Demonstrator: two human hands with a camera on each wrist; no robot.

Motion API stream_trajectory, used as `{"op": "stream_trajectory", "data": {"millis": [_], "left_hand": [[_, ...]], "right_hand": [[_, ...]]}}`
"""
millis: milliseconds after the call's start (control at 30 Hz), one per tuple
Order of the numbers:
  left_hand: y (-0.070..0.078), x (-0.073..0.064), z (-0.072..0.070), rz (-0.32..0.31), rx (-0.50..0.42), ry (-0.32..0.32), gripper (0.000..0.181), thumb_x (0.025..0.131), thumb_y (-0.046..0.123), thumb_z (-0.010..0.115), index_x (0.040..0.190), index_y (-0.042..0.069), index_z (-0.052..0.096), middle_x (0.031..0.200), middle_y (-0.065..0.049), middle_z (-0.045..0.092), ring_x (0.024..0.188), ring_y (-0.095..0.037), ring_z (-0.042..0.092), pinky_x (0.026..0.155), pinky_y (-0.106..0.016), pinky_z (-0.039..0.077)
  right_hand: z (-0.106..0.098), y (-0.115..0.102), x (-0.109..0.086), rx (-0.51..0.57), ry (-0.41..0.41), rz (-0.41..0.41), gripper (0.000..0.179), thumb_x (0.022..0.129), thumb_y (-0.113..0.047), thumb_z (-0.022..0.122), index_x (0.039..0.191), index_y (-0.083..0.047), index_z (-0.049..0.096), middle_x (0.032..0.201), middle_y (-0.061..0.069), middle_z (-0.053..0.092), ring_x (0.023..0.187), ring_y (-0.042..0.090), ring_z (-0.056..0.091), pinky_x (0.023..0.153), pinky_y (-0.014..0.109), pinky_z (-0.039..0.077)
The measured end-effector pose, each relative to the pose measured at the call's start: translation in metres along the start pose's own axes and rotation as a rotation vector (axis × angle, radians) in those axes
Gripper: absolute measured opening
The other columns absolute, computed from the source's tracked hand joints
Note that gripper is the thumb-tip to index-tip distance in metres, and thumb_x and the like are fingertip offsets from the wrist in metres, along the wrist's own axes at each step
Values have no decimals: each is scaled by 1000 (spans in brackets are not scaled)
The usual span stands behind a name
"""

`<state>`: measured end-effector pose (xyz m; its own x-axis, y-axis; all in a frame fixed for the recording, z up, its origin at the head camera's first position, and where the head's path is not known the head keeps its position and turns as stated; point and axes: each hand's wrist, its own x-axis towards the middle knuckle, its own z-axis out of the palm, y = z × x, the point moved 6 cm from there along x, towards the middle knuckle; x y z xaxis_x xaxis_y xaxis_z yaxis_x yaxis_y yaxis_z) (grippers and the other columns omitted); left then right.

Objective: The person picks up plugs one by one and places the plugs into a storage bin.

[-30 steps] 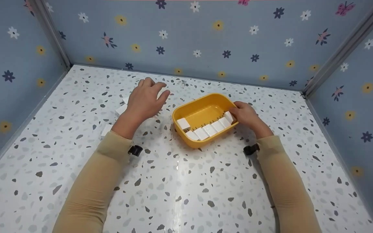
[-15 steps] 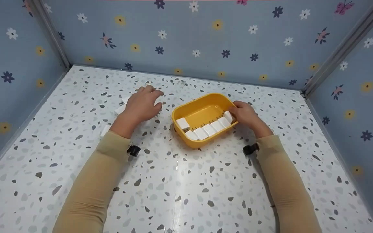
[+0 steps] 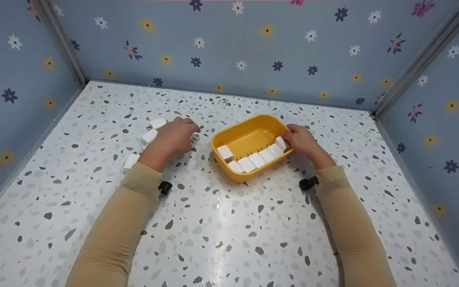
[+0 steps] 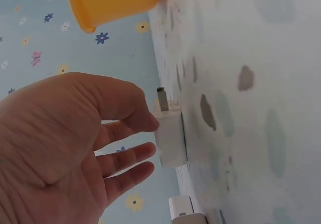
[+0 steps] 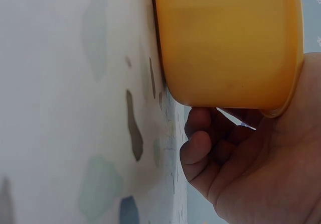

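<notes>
In the left wrist view, my left hand is low over the table, its fingers loosely bent and apart. The thumb tip is at the edge of a white plug adapter with metal prongs; a firm grip does not show. From the head view, that adapter is mostly hidden under the hand. My right hand grips the right end of a yellow plastic tub, thumb at the rim and fingers curled by the outer wall. Inside, several white adapters line the near side, and another adapter lies at the left end.
Left of my left hand are more white adapters on the speckled table: one at the back, one beside it, and another near the sleeve. Blue flowered panels enclose the back and sides.
My left hand has moved down toward the table and slightly nearer to me, uncovering more of the adapters at its left. The right hand and the tub stay in place.
</notes>
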<state>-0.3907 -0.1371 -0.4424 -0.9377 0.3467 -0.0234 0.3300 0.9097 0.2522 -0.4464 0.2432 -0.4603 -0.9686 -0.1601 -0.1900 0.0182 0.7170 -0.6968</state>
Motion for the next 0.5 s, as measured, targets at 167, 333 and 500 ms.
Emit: {"op": "stream_trajectory", "data": {"millis": [167,333,500], "left_hand": [[-1,-1,7,-6,30,-29,47,99,-7,63,142,8,72,148,-17,66,140,-42,55,117,-63,44],[-1,-2,8,-24,6,-46,48,100,-8,62,144,9,72,144,-17,68,137,-41,57,118,-62,44],[1,-5,6,-17,13,-40,48,98,-10,64,141,9,73,135,-16,72,129,-41,61,113,-60,48]], "right_hand": [[0,0,0,-6,1,2,46,117,-33,50,151,-4,62,138,17,66,112,30,59,97,42,50],[0,0,1,3,2,0,46,116,-32,51,152,-4,62,141,16,66,114,30,60,101,43,51],[-1,1,0,-4,3,-22,43,117,-31,51,148,-3,64,132,18,67,108,30,59,95,42,50]]}}
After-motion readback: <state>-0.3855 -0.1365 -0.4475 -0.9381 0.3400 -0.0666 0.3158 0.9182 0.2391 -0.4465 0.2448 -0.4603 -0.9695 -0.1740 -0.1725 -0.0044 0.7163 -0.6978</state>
